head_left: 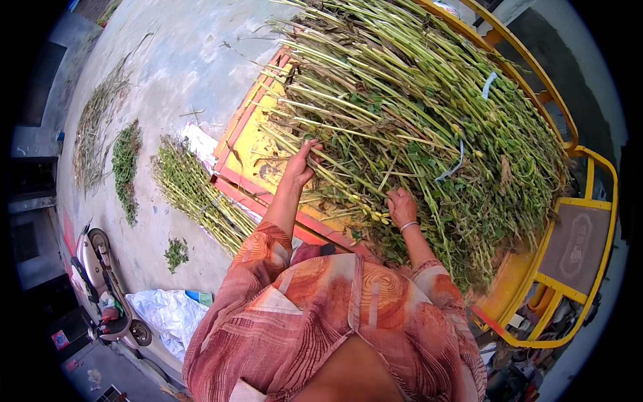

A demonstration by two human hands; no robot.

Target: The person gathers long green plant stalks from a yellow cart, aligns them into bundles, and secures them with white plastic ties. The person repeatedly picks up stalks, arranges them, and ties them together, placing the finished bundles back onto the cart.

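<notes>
Across the yellow cart, stalks lie heaped, bare ends toward its left edge, leafy ends toward its right, as I lean over its near side. Close to the cart's left edge, my left hand is curled, thumb and fingers closed on a stem. Farther right over the cart, my right hand, a pale band at the wrist, bends its fingers into the heap; whether they pinch anything, I cannot tell. Two light-blue strips show on the pile. At the cart's right end stands a yellow frame with a brown panel. Left of the cart, a bundle lies on the ground, a green bunch and dry stems farther out. Left of the cart's near side are a crumpled white sheet and a scooter.
</notes>
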